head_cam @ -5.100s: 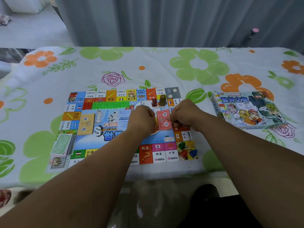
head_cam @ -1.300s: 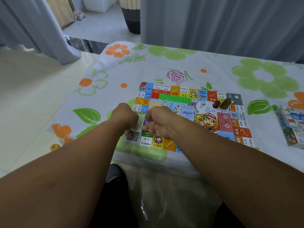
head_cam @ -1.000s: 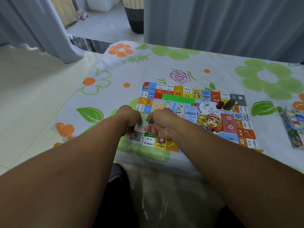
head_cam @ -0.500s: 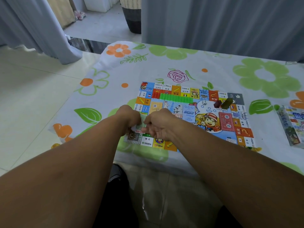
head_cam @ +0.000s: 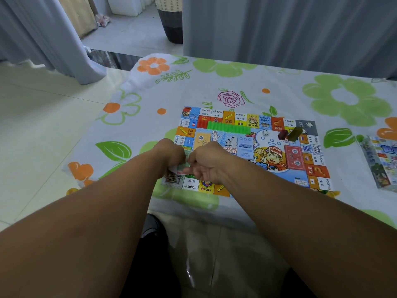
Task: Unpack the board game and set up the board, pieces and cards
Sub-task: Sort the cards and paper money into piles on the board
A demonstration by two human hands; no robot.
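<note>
A single head-worn camera looks forward and down along both forearms. The board (head_cam: 268,151) sits close, just right of centre; the table (head_cam: 279,97) recedes to a curtain (head_cam: 279,29); the right edge crops the box (head_cam: 380,162).

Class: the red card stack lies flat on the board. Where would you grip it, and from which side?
Pinch the red card stack across its long edges, coming from above: it lies flat on the board, so only its thin sides offer purchase.
</note>
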